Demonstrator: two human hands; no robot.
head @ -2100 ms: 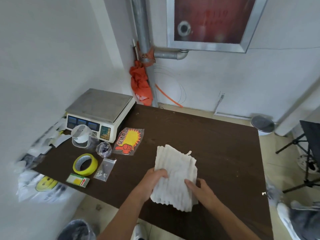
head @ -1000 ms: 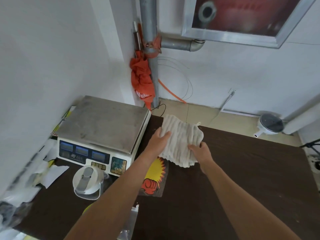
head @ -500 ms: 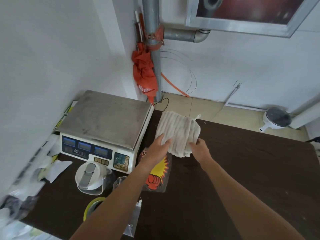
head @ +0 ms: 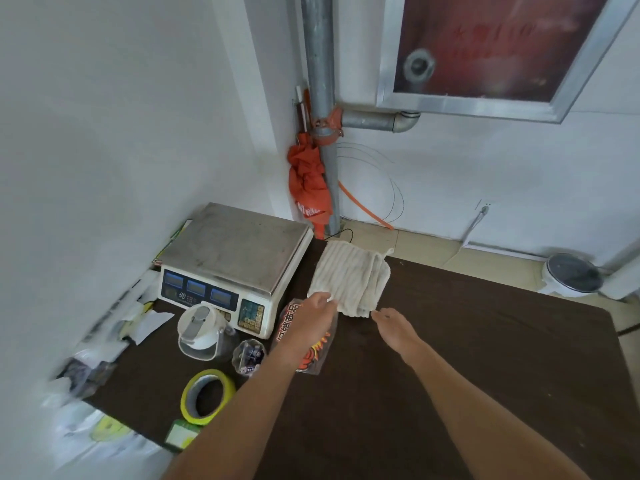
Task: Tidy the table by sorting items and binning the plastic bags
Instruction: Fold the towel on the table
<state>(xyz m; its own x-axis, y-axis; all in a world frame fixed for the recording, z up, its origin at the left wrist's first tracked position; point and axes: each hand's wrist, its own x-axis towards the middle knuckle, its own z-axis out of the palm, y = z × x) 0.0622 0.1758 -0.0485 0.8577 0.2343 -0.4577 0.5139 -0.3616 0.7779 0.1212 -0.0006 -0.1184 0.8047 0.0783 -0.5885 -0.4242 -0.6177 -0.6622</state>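
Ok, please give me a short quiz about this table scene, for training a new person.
1. True or false: the folded cloth lies on the table, beside the scale, not on it.
2. The tape roll is: A red, B yellow, C blue.
3. Which hand is over the sticker pack?
Key: 1 true; 2 B; 3 the left hand.

A: Illumination level?
B: Bright, diffuse, even; shadows faint.
A: Image defects?
B: Plastic bags [head: 100, 434] far left of the left hand [head: 313, 318] smear with blur. Red panel [head: 485, 46] above the right hand [head: 394, 325] appears hazy. Edges bend.
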